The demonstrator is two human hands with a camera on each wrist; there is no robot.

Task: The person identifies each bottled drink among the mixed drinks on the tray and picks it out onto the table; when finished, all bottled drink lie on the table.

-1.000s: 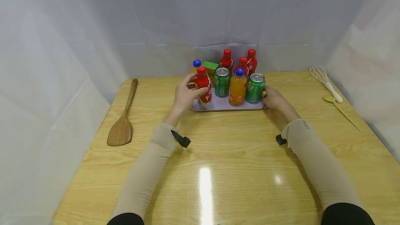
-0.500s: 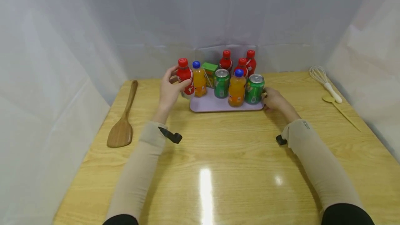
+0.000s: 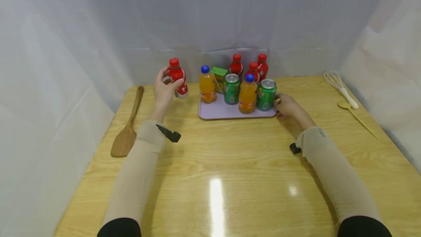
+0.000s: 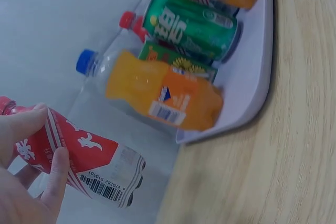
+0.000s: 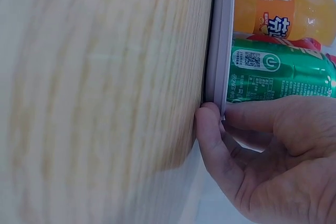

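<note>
My left hand grips a red-labelled drink bottle with a red cap, held off the table to the left of the lilac tray. In the left wrist view the bottle is tilted, with thumb and fingers around its upper part. My right hand pinches the tray's right end, near a green can; the right wrist view shows fingertips at the rim. On the tray stand two orange drink bottles, another green can, a green carton and three red-capped bottles, partly hidden.
A wooden spatula lies on the left of the wooden table. At the right edge lie a whisk and a yellowish spoon. White sheeting closes off the back and sides.
The red bottle in my left hand has come off the tray's left front and moved left, uncovering the orange bottle behind it. My right hand has stayed at the tray's edge.
</note>
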